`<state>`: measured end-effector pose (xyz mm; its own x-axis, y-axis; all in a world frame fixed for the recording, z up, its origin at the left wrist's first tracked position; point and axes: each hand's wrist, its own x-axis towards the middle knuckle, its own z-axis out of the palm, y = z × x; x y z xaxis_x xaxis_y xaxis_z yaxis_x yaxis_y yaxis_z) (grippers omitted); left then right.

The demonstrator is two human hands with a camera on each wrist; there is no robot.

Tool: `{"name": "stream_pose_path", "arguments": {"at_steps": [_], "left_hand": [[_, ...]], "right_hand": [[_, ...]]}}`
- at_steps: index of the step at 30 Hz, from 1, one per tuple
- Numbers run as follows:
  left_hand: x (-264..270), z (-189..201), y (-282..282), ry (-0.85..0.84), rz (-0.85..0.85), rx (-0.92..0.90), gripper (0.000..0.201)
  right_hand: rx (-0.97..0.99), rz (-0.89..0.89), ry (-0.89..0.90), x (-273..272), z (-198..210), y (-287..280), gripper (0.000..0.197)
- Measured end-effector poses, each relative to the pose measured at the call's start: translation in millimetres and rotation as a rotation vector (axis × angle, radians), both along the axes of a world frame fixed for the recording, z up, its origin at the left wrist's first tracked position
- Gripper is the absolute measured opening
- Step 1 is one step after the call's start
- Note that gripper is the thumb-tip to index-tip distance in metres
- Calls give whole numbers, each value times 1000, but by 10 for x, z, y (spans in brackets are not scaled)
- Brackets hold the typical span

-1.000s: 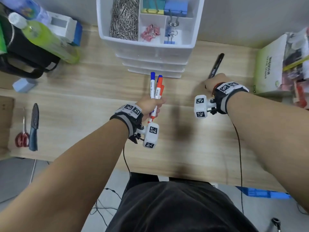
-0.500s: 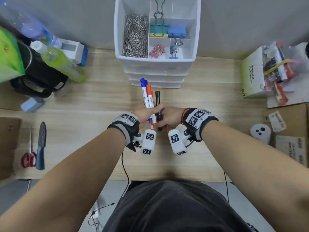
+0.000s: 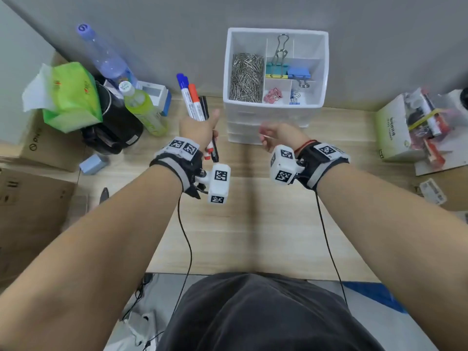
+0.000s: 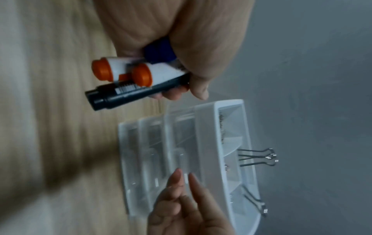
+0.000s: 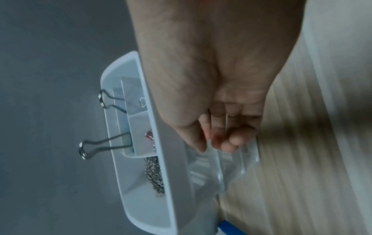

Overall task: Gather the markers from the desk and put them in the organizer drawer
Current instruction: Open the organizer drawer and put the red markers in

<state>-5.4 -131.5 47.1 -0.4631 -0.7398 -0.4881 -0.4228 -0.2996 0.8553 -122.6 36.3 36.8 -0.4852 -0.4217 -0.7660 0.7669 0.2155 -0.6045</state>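
With every marker bunched upright in the left hand — blue-capped, orange-capped and black felt-tip markers held in one fist beside the white plastic drawer organizer — the right hand is free, its fingers loosely curled and holding nothing, poised at the translucent drawer fronts, likely to pull one open above the pale wooden counter.
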Motion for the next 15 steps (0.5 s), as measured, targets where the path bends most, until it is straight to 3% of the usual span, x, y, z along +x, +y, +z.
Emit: {"name": "stream_pose_path", "arguments": {"at_steps": [3,6,9,15], "left_hand": [[-168,217,-99,-59,-73,-155,32],[-285,322,-128,-167,-171,-235,47],[-333,356,-127,-258,-213,-275,45],[-285,323,-128,-296,-230,-256,53]], "right_hand": [[-44,-76,-123,1,-26,-51,14],[-52,-137,-137,-1,-3,-54,11],[-49,-154,-135,22,8,-11,8],[92,42,-84,278,28,196,7]]}}
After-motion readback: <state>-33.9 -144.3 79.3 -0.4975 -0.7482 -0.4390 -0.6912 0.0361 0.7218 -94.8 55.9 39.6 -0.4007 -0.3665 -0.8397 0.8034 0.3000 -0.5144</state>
